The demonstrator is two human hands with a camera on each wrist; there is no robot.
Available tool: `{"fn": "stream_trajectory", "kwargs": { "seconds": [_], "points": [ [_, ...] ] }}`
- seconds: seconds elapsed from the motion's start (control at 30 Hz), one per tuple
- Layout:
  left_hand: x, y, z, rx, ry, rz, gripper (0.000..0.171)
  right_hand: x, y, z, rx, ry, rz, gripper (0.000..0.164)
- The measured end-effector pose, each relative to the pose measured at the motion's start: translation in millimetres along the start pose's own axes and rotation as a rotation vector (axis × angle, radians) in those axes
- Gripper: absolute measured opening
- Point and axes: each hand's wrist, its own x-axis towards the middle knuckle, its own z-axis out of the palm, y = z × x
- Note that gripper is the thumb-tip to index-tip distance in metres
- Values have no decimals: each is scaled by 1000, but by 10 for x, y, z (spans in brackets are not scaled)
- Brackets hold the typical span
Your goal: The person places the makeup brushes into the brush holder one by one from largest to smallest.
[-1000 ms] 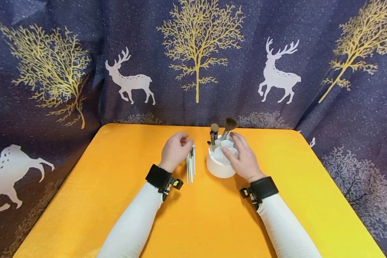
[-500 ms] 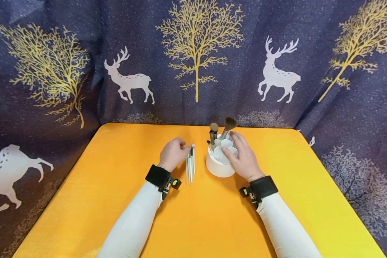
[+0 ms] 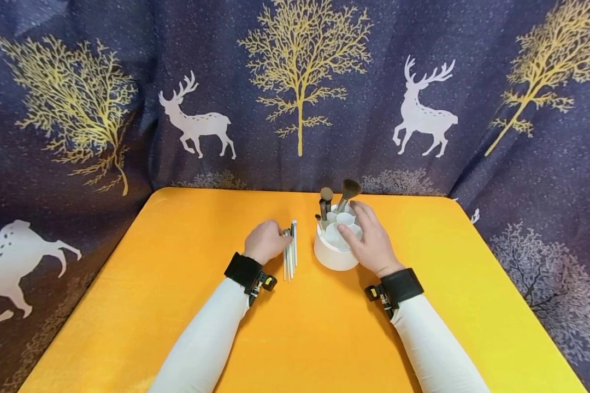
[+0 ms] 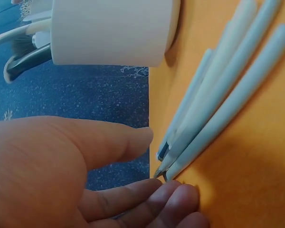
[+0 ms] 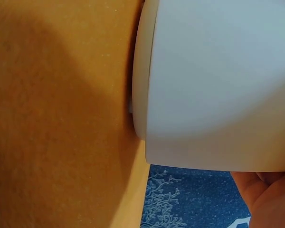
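Several makeup brushes with pale handles (image 3: 289,259) lie side by side on the orange table. At their far ends is my left hand (image 3: 265,241); in the left wrist view its thumb stands apart from the fingers, whose tips are at the brush heads, and no brush is pinched. A white round brush holder (image 3: 335,256) with compartments stands to the right of these brushes. My right hand (image 3: 372,243) holds the holder by its right side, thumb at the near rim and fingers round the far side. Several brushes stand in the holder, among them a large fluffy brush (image 3: 350,189).
An orange cloth covers the table (image 3: 201,316). Behind and beside it hangs a dark blue curtain (image 3: 275,125) printed with white deer and yellow trees. Black straps with small cameras sit on both wrists.
My left hand has come down and slightly nearer along the lying brushes, its fingertips now beside their heads. The right hand and the brush holder stay in place.
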Motion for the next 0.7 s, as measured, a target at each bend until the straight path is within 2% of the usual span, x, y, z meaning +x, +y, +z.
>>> {"fn": "stream_trajectory", "kwargs": {
  "seconds": [0.17, 0.47, 0.7],
  "points": [
    [-4, 2, 33, 34, -11, 3, 50, -1, 1, 5, 3, 6, -7, 68],
    [-4, 9, 89, 69, -24, -19, 44, -6, -6, 1, 9, 1, -1, 68],
    [-11, 19, 81, 79, -32, -18, 43, -3, 0, 0, 7, 0, -1, 68]
  ]
}}
